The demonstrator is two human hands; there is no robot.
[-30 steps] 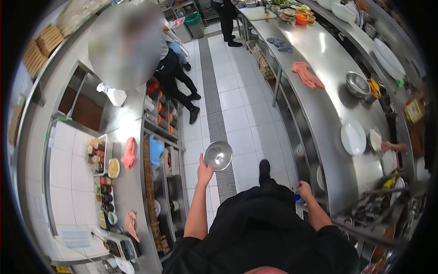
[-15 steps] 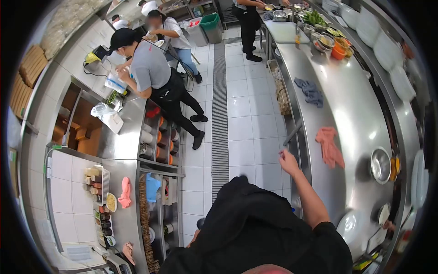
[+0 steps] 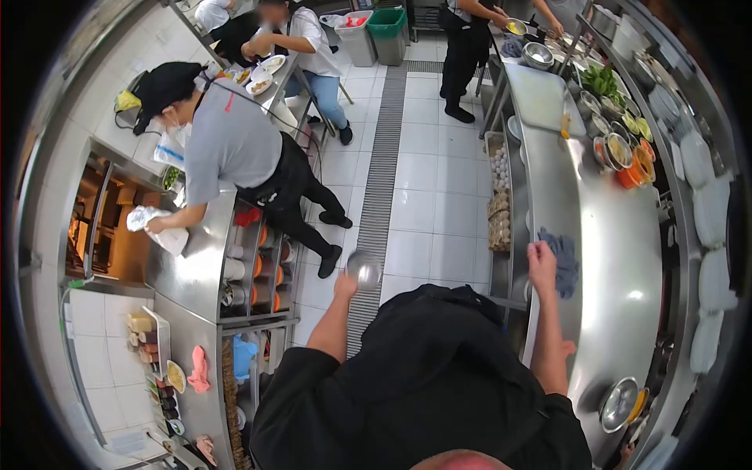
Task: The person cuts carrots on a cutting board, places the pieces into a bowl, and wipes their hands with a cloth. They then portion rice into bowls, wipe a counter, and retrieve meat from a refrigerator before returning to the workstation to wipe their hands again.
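My left hand is closed on the edge of a round metal bowl, held out over the floor drain. My right hand is raised at the edge of the steel counter, its fingers curled in with nothing showing in them. Just beyond it, a crumpled grey-blue cloth lies on the counter and partly overlaps the hand in this view. A pink cloth shows behind my right forearm.
A person in a grey shirt leans over the left counter, one hand on a white bag. Farther up are a seated person and another by the right counter. A metal bowl sits at lower right; a grated drain runs along the tiled floor.
I have moved forward along the aisle. My left hand has come into view with the metal bowl, and my right hand is now beside the grey-blue cloth. The person in grey has reached toward the bag.
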